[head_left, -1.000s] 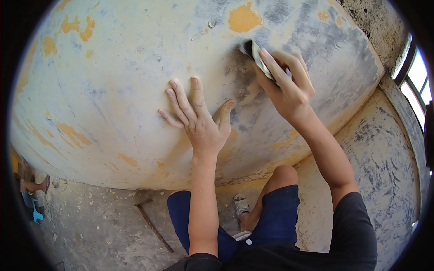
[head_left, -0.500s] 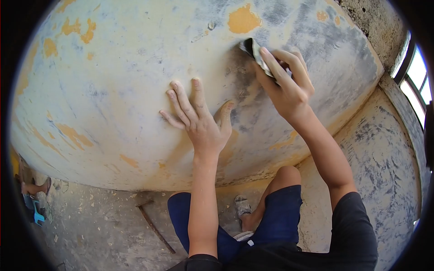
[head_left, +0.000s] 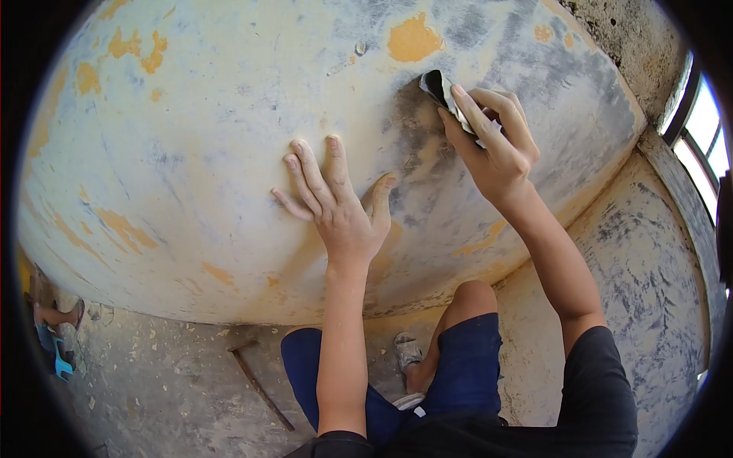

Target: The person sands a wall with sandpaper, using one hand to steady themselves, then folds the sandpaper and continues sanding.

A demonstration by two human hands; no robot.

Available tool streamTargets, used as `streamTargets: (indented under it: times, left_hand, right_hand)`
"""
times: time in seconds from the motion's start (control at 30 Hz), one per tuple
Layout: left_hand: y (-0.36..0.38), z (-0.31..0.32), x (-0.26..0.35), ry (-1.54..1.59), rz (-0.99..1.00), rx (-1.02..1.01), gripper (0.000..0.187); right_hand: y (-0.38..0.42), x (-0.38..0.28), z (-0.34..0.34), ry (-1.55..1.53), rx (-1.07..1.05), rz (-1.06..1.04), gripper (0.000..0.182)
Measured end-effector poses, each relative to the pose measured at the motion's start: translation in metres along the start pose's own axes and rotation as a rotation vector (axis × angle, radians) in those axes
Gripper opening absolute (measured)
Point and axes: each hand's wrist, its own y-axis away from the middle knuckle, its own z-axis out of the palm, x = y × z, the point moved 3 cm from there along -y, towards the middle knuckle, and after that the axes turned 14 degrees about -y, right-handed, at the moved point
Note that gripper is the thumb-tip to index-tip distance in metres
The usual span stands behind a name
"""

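Your right hand is clenched on a folded sheet of sandpaper, fingers laid over it, pressing it flat vs. the wall. The paper's dark end sticks out just past your fingertips, up-left of the grip, right below an orange patch. Grey scuffed area sits directly under and left of the grip. Your left hand is released, holding nothing, palm flat w/ fingers spread on the wall, just beside the grip, lower left. Metal rod on floor, well below.

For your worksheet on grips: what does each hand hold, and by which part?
Right hand pinches folded sandpaper by its lower end; left hand holds nothing, flat on the wall.
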Motion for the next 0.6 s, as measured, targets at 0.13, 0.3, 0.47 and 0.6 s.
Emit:
streamTargets:
  times: [0.13,0.3,0.47,0.6]
  left_hand:
    - [0.002,0.001,0.003,0.079,-0.032,0.059,0.092]
    - [0.001,-0.001,0.005,0.079,-0.035,0.038,0.092]
    - [0.001,0.0,0.002,0.063,-0.027,0.048,0.093]
    - [-0.001,0.0,0.004,0.06,-0.028,0.046,0.092]
  right_hand:
    - [-0.052,0.003,0.033,0.001,0.047,-0.077,0.045]
    - [-0.066,-0.002,0.041,-0.048,0.063,-0.087,0.045]
    - [0.0,0.002,-0.001,0.004,-0.027,-0.028,0.047]
    - [-0.055,0.006,0.03,0.017,0.006,-0.089,0.048]
